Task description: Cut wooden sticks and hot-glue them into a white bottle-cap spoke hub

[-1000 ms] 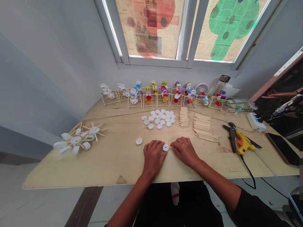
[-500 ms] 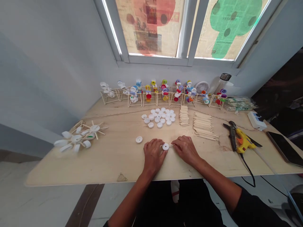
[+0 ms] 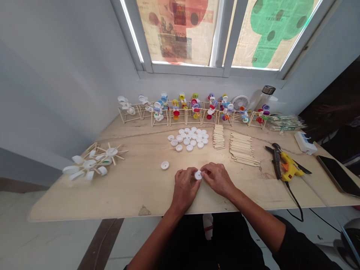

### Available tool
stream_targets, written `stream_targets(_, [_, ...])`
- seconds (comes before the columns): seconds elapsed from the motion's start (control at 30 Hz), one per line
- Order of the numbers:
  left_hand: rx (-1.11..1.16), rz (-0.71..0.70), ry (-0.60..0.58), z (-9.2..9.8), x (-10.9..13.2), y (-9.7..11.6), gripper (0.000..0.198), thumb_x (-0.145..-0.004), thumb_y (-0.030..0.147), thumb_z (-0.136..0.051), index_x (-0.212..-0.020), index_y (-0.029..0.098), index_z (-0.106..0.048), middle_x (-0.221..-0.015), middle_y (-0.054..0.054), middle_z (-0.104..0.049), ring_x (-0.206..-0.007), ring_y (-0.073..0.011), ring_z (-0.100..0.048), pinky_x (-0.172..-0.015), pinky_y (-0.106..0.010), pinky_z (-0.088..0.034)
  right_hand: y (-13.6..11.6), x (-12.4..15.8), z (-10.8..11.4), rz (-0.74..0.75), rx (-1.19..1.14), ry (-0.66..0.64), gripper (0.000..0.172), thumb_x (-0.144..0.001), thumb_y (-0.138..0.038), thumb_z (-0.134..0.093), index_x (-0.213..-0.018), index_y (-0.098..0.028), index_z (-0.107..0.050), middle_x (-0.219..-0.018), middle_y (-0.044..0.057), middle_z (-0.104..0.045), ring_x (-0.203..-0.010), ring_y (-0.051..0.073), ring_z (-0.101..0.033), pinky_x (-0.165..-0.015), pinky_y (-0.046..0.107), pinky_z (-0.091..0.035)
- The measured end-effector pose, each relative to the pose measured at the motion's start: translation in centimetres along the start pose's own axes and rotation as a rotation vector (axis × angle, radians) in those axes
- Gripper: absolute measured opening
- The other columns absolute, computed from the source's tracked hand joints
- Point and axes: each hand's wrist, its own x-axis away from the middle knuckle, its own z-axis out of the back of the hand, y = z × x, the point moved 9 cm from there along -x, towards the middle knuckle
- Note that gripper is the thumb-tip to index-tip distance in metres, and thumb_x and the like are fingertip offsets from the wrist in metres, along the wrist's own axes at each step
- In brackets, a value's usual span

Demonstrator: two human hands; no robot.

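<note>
Two hands, the left hand (image 3: 185, 186) and the right hand (image 3: 218, 180), meet over a white plastic bottle cap (image 3: 198, 174), their fingers (image 3: 206, 170) pinching it between them — a loose white cap (image 3: 165, 165) lies left of the fingers on the plywood surface (image 3: 140, 191), a cluster of white caps (image 3: 187, 138) beyond them, and stacked craft sticks (image 3: 241, 150) beyond and right.

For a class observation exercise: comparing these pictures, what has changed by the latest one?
The left hand and right hand have moved inward from either side onto the white bottle cap, their fingers now closed around it. The loose cap, pile of white caps and stacked wooden sticks stayed as they were.
</note>
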Motion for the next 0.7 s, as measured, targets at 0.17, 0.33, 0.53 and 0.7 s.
stream_targets(0.17, [0.074,0.056,-0.002,0.1,0.1,-0.4,0.02,-0.077,0.017,-0.052,-0.096,0.023,-0.052,-0.092,-0.001,-0.065,-0.09,-0.0198,-0.058,-0.088,-0.04,-0.041,0.0,-0.3,0.4,-0.037,-0.057,0.023,0.012,-0.081,-0.016,-0.055,-0.084,-0.021,-0.066,-0.08,0.0,-0.068,-0.072,0.013,-0.06,-0.074,0.027,-0.04])
stream_targets(0.33, [0.205,0.113,0.0,-0.2,-0.1,-0.9,0.023,-0.077,0.018,-0.055,-0.099,0.024,-0.053,-0.096,-0.001,-0.065,-0.094,-0.0195,-0.06,-0.085,-0.036,-0.045,0.4,-0.6,0.7,-0.089,-0.094,0.081,0.016,-0.081,-0.016,-0.051,-0.079,-0.02,-0.066,-0.077,0.002,-0.069,-0.068,0.014,-0.059,-0.069,0.026,-0.041])
stream_targets(0.53, [0.346,0.165,-0.001,-0.6,-0.4,-1.3,0.024,-0.079,0.024,-0.055,-0.102,0.023,-0.051,-0.095,-0.003,-0.065,-0.091,-0.018,-0.061,-0.085,-0.035,-0.046,0.9,0.1,0.7,-0.149,-0.184,0.099,0.017,-0.081,-0.018,-0.049,-0.079,-0.019,-0.065,-0.075,0.002,-0.067,-0.067,0.014,-0.059,-0.067,0.025,-0.042])
stream_targets(0.7, [0.252,0.149,-0.036,-0.5,-0.2,-1.0,0.023,-0.079,0.02,-0.053,-0.101,0.023,-0.052,-0.097,-0.003,-0.065,-0.094,-0.0195,-0.06,-0.087,-0.037,-0.044,1.3,0.4,0.4,-0.19,-0.294,0.06,0.015,-0.081,-0.026,-0.052,-0.077,-0.018,-0.065,-0.074,0.002,-0.067,-0.067,0.014,-0.059,-0.065,0.025,-0.044])
